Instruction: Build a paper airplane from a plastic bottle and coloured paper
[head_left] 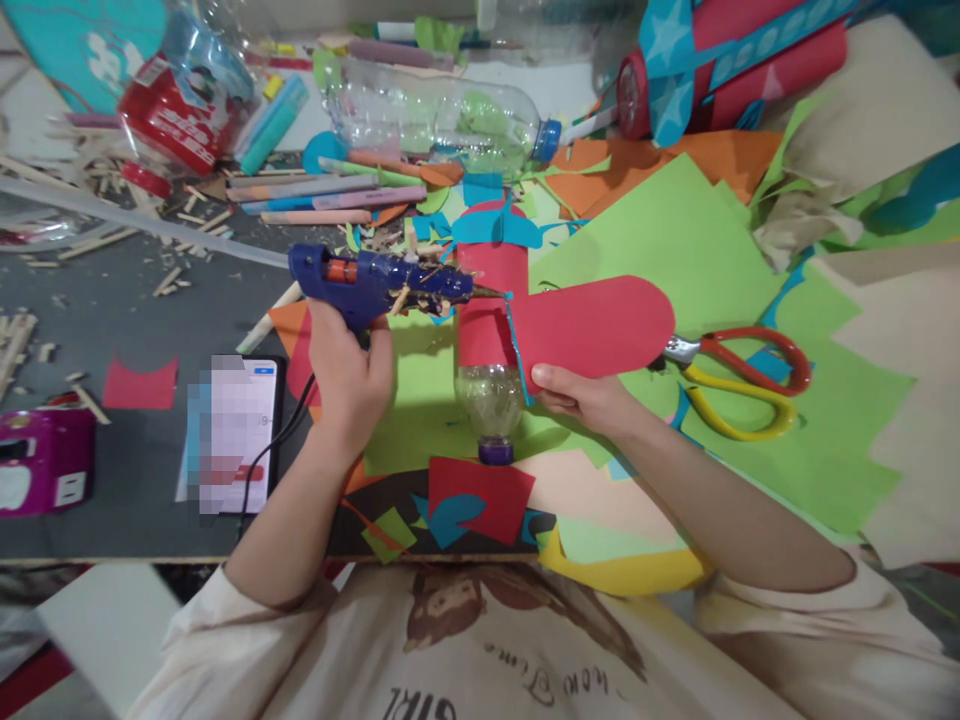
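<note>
My left hand (349, 360) is wrapped round the grip of a blue hot glue gun (375, 280), its barrel littered with bits of wood. The nozzle points right and meets the edge of a red paper piece (600, 325) with a rounded end. Between thumb and fingers, my right hand (577, 395) pinches that piece at its lower left corner. A blue strip runs along the piece's straight edge. Just behind lies a plastic bottle (491, 400) wrapped in red paper, with a blue paper band (495, 230) near its far end and a purple cap toward me.
Scissors (750, 385) with red and yellow handles lie right, on green paper (660, 230). A phone (240, 435) and black cable are at left. Behind are markers (330, 195), a clear bottle (442, 115) and a red-and-blue paper craft (735, 70). Wood sticks litter the left.
</note>
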